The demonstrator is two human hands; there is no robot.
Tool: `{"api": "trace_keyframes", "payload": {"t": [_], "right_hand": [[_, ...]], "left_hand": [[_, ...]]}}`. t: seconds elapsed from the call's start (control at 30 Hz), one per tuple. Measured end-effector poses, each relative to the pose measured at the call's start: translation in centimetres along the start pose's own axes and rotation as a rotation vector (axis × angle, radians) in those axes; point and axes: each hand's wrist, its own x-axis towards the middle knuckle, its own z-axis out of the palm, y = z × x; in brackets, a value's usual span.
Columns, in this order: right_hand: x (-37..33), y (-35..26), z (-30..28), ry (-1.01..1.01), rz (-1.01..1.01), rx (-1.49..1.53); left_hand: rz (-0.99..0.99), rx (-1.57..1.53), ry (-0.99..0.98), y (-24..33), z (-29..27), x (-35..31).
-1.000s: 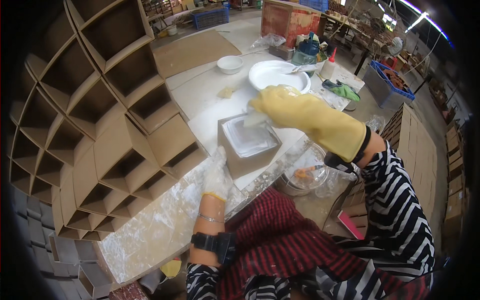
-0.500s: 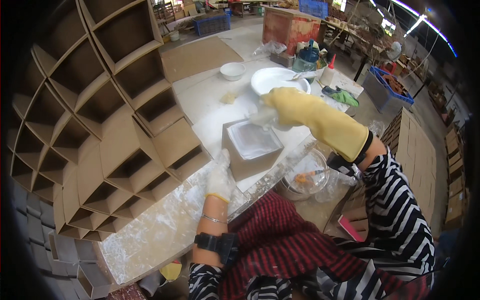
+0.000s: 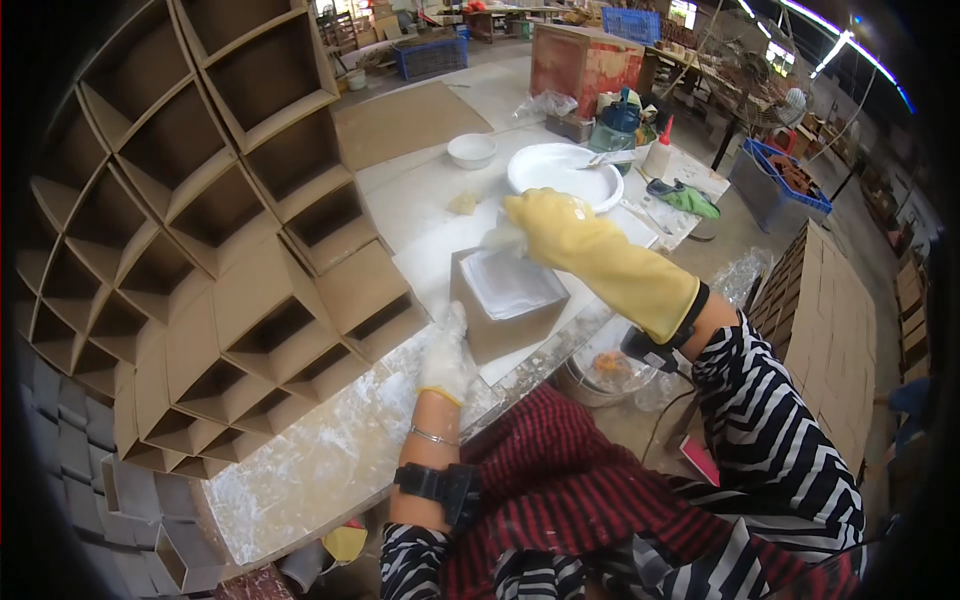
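On the worktable stands a small brown cardboard box (image 3: 510,325), its upper face bearing a greyish-white, wet-looking square patch (image 3: 515,283). My left hand (image 3: 447,355), in a thin white glove, grips the box at its near left side. In a thick yellow rubber glove, my right hand (image 3: 555,228) is closed round a pale, soft-looking wad (image 3: 505,238) at the far edge of the box top. The glove partly hides that wad, so its kind is unclear. Just beyond lies a small yellowish lump (image 3: 462,203).
A stack of open brown box compartments (image 3: 225,215) rises at the left. Beyond my right hand are a white basin (image 3: 565,165) with a brush across its rim, a white bowl (image 3: 472,151), a red-capped bottle (image 3: 659,155) and a green glove (image 3: 683,197). A bucket (image 3: 605,370) stands below the table edge.
My right hand has moved left and slightly nearer with the wad, along the far edge of the box top. My left hand stays at the box; the whole view has shifted slightly.
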Motion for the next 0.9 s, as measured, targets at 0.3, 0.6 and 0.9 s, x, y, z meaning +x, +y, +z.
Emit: {"api": "trace_keyframes", "payload": {"t": [0.3, 0.6, 0.9], "right_hand": [[2.1, -3.1, 3.0, 0.139, -0.076, 0.205], [1.6, -3.7, 1.6, 0.091, -0.041, 0.34], [1.7, -2.9, 2.4, 0.112, -0.015, 0.48]], "left_hand": [[-0.031, 0.011, 0.075, -0.3, -1.1, 0.6], [-0.008, 0.043, 0.026, -0.7, -1.3, 1.2], [0.004, 0.078, 0.079, -1.0, -2.3, 1.0]]}}
